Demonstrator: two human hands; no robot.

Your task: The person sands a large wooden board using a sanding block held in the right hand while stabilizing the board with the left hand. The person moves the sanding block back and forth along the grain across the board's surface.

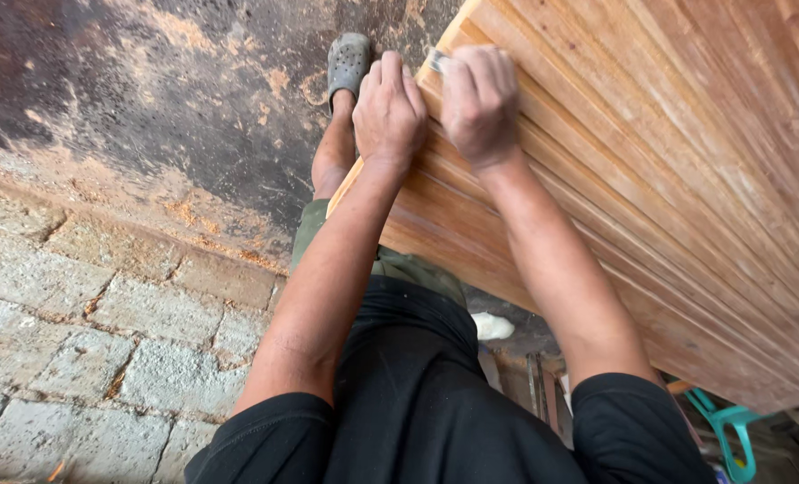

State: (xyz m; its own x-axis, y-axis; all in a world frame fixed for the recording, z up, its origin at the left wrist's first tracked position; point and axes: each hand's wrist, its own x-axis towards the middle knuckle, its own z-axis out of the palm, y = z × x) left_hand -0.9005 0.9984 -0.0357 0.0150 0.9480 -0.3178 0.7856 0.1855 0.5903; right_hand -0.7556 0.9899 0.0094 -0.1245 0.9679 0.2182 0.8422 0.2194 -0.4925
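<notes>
Floor: stained concrete [176, 99] strewn with sawdust, block paving [86, 341] nearer the camera.
Panel: large ribbed wooden panel [668, 179], slanting across the right side.
Left hand [389, 112]: flat, fingers resting on the panel's edge, holding nothing.
Right hand [480, 99]: curled around a small sanding block [437, 59], pressed to the panel's top corner.
Foot: grey clog [347, 61] below the hands.
Tool: teal handle [731, 430], bottom right.

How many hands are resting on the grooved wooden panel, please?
2: the left hand lies flat at the wooden panel's edge; the right hand, beside it, grips a small grey piece. None seem hidden.
</notes>
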